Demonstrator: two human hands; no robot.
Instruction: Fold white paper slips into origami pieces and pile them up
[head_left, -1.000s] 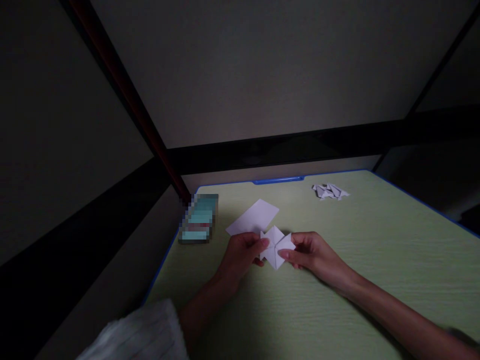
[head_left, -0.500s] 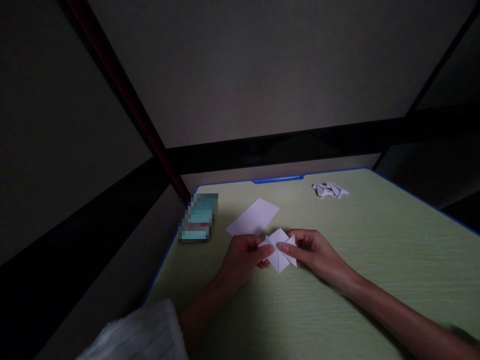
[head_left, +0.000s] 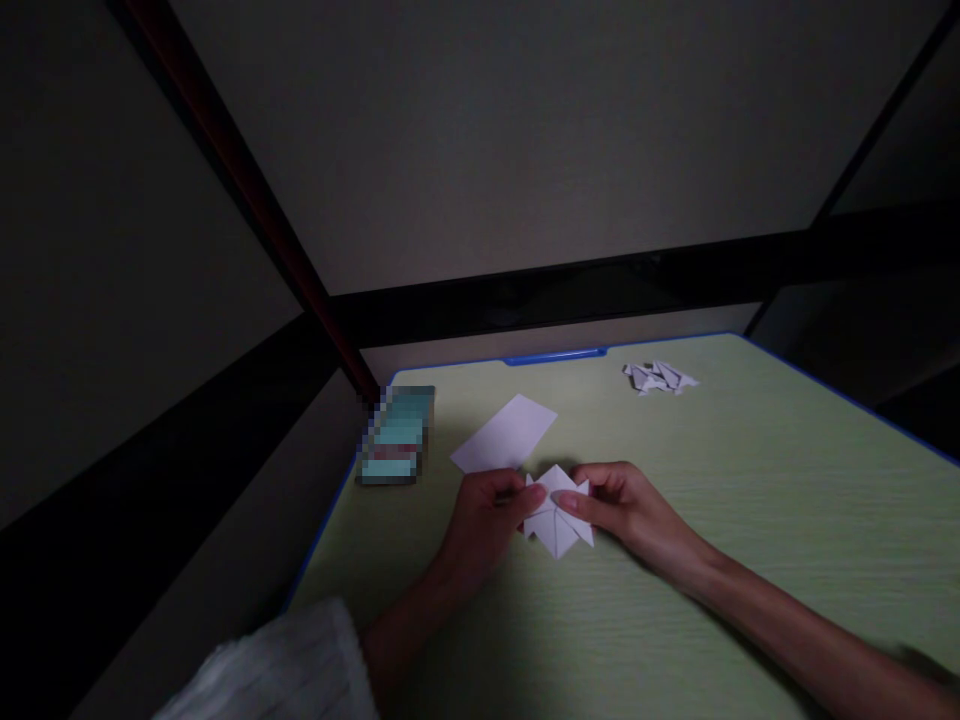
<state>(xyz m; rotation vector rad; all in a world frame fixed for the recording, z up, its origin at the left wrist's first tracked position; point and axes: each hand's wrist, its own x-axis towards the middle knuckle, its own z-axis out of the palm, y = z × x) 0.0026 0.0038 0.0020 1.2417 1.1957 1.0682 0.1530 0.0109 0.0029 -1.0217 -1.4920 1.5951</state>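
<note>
On a green table (head_left: 750, 470), far left, a pixelated slab (head_left: 397, 435), perhaps a phone. Next, the left hand (head_left: 486, 512) pinches a paper (head_left: 557, 528) by its left side; beyond that hand lies a flat sheet (head_left: 506, 435), seemingly yet to be folded. The paper, between both hands, looks part-folded, creased and pointed. The right hand (head_left: 628, 500) pinches its right side. Farther right, folded pieces (head_left: 660, 379) look finished. No container shows.

Below the frame's centre, the left hand (head_left: 487, 515) and right hand (head_left: 630, 502) pinch towards each other, thumbs (head_left: 534, 497) uppermost, fingers (head_left: 501, 480) curled; the left forearm (head_left: 414, 608) slants from lower left, the right forearm (head_left: 780, 605) from lower right.
</note>
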